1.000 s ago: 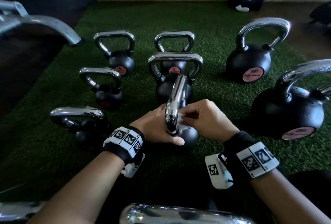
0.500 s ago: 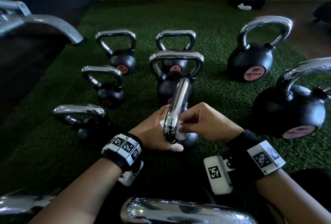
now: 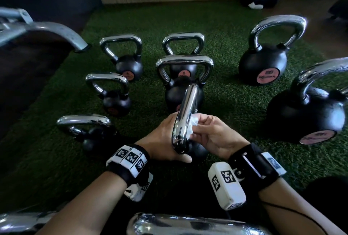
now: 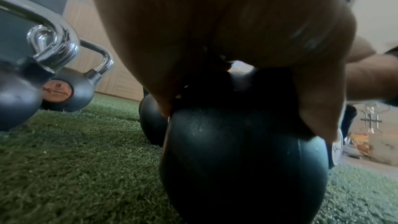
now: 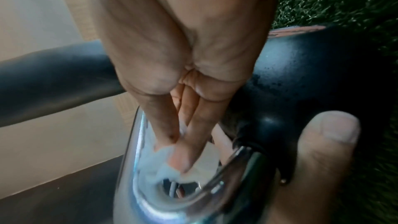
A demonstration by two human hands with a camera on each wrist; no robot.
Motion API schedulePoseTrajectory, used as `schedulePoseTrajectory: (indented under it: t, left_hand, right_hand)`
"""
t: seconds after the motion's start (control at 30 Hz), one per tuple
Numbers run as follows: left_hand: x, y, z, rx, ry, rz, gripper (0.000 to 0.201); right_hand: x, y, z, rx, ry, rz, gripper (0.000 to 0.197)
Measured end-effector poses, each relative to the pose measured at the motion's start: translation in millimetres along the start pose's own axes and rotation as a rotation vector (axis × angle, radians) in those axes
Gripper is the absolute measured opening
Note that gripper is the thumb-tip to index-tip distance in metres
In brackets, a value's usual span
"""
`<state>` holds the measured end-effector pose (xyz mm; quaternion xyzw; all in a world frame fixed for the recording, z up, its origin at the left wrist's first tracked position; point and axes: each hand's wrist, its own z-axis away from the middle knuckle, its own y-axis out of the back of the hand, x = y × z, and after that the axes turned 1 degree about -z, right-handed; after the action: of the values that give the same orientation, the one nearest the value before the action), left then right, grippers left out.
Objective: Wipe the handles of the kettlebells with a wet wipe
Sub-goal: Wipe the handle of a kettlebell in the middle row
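Note:
A small black kettlebell (image 3: pixel 196 153) stands on the green turf just in front of me, its chrome handle (image 3: pixel 184 114) seen edge-on. My left hand (image 3: pixel 162 140) grips the kettlebell from the left, fingers and thumb curled over the top of the ball (image 4: pixel 243 159). My right hand (image 3: pixel 212 135) pinches a crumpled white wet wipe (image 3: pixel 194 126) and presses it to the handle's right side. In the right wrist view the fingertips (image 5: pixel 183 161) push the wipe (image 5: pixel 165 164) into the inner curve of the handle (image 5: pixel 135 168).
Several more black kettlebells with chrome handles stand on the turf (image 3: pixel 226 46): small ones at left (image 3: pixel 130 67), one right behind (image 3: pixel 184 69), two big ones at right (image 3: pixel 263 65). Another handle (image 3: pixel 188 224) lies near my body. A metal frame (image 3: pixel 47 29) juts in at left.
My right hand has turned palm-up and slid the wipe up along the handle's right side, so more of the wipe shows. The left hand keeps its hold.

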<state>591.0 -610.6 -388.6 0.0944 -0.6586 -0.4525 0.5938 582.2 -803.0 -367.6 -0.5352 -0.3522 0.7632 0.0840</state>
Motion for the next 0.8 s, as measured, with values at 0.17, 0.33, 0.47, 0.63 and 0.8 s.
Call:
schedulePoseTrajectory:
  t: [0.17, 0.33, 0.47, 0.63, 0.8]
  left_hand:
    - [9, 2, 9, 0.031, 0.02, 0.016, 0.117]
    - [12, 1, 9, 0.045, -0.012, 0.01, 0.11]
    - [11, -1, 9, 0.038, 0.026, 0.053, 0.125]
    - [13, 0, 11, 0.035, 0.061, 0.043, 0.136]
    - [14, 1, 11, 0.029, 0.09, 0.017, 0.14]
  right_hand:
    - [-10, 9, -22, 0.167, 0.115, -0.147, 0.008]
    - [-9, 5, -9, 0.127, 0.166, -0.043, 0.014]
    - [-14, -6, -18, 0.238, 0.336, 0.154, 0.021]
    - [-11, -10, -29, 0.546, 0.535, 0.49, 0.028]
    - [-19, -11, -31, 0.707, 0.611, 0.782, 0.029]
